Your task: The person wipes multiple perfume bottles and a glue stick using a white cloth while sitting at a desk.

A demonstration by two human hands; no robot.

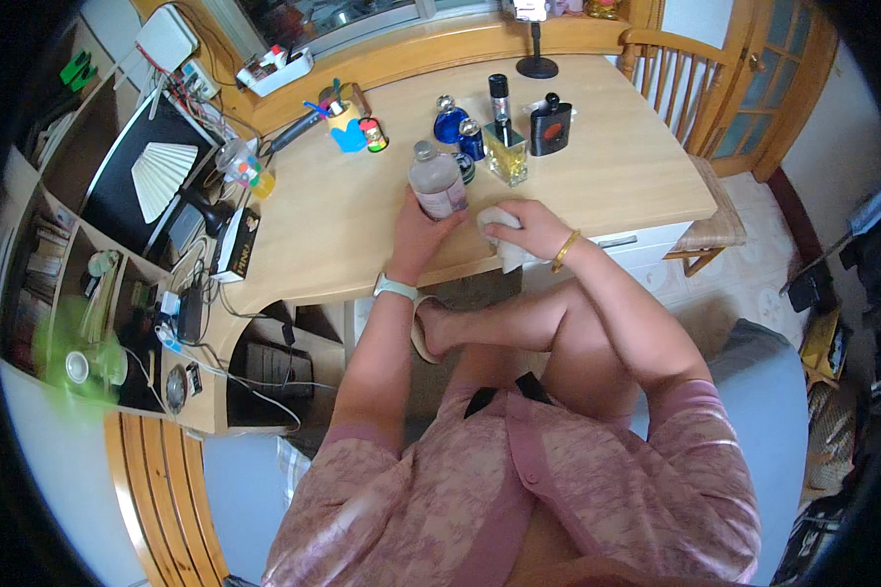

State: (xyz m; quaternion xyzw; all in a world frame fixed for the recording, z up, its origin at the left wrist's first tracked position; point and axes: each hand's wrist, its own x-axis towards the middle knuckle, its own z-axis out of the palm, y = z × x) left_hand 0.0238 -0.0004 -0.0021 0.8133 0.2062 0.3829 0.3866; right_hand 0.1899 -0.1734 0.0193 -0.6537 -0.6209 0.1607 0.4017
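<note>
My left hand [427,233] is wrapped around the lower part of a clear bottle [437,180] with a grey cap and a printed label. It is upright over the desk; whether its base touches the top I cannot tell. In my right hand [532,227] is a crumpled white cloth or tissue [512,253], held just right of the bottle near the front edge. Beyond them stand a round blue bottle [449,123], a smaller blue bottle [471,139], a glass perfume bottle with yellow liquid [510,158] and a black flask-shaped bottle [550,128]. A small round jar [464,167] is partly hidden behind the clear bottle.
A black-capped bottle [498,95] and a phone stand [537,67] are farther back. Left are a pen holder [343,121], a plastic cup with orange liquid [253,172], a box [236,246], a pleated lamp [163,176] and loose cables [264,381]. A wooden chair [675,66] stands right.
</note>
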